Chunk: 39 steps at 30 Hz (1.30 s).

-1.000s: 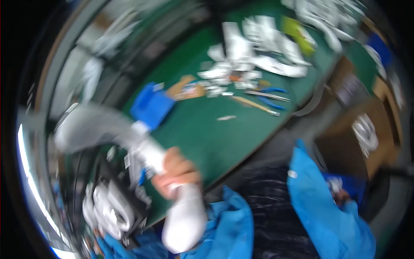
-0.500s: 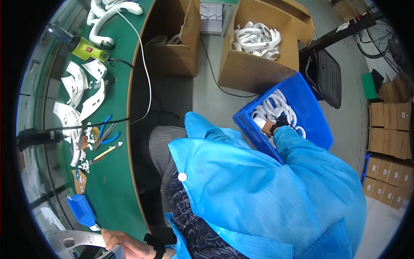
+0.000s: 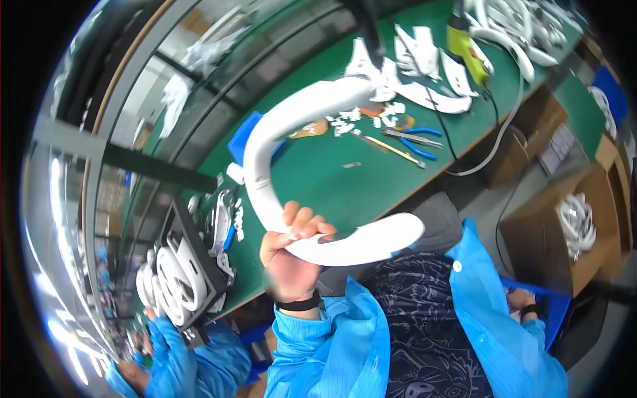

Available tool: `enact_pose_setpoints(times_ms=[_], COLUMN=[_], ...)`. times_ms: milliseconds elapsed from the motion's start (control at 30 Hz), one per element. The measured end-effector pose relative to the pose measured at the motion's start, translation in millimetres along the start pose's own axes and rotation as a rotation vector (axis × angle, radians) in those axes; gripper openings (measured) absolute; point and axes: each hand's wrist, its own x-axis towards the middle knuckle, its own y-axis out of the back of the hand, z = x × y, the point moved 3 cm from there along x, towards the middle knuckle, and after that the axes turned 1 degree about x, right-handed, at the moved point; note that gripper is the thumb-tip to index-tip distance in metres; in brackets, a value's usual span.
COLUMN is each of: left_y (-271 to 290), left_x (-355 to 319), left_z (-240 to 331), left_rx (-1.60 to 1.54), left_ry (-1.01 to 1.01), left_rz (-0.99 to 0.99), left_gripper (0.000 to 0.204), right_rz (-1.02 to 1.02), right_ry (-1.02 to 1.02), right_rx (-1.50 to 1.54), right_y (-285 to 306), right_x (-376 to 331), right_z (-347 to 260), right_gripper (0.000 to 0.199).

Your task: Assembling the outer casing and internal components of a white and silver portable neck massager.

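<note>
green table (image 3: 345,192), blue-handled pliers (image 3: 415,136), cardboard box (image 3: 557,249)

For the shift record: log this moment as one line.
left hand: grips white U-shaped plastic part | right hand: low by blue bin, grasp hidden | below: green workbench

The right hand (image 3: 527,306) is largely concealed behind the blue sleeve (image 3: 504,331) — only the wrist and a little of the hand show at the rim of the blue crate (image 3: 554,312), so whatever it grips cannot be told. The palm of the left hand (image 3: 288,255) is turned away; its fingers (image 3: 302,222) are partly covered by the curved white part (image 3: 285,166). The small white pieces (image 3: 345,123) on the table (image 3: 371,179) are too small to identify. The neighbouring person (image 3: 166,361) is cut off at the lower edge — smeared by the lens rim. The cardboard box (image 3: 564,239) contents are seen only as white loops.
</note>
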Motion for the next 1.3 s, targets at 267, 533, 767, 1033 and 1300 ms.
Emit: enact_pose_setpoints(times_ms=[267, 533, 767, 1033, 1300], left_y=[-14.3, -23.7, -23.4, -2.4, 6.1], left_x=[-8.7, -29.1, -36.1, 8.5, 29.6], left_z=[13.8, 45.9, 66.2, 53.0, 13.3], left_rx=[0.505, 0.851, 0.95, 0.963, 0.715], left_ry=[-0.109, -0.04, 0.043, -0.625, -0.802], left_rz=[0.105, 0.127, 0.096, 0.139, -0.144], left_gripper=[0.025, 0.044, 0.057, 0.067, 0.045], right_rz=[-0.017, 0.634, 0.017, -0.539, -0.663], right_ry=[1.077, 1.993, 1.989, 1.412, 1.358], right_rx=[0.441, -0.387, -0.407, 0.146, 0.199], right_y=[122.2, 44.7, -9.8, -41.5, -62.7], right_x=[-177.6, -319.9, -299.3, -284.9, -269.8], right_z=[-251.3, -458.2, -526.4, -512.9, -493.3], right_gripper=[0.029, 0.06, 0.05, 0.04, 0.035])
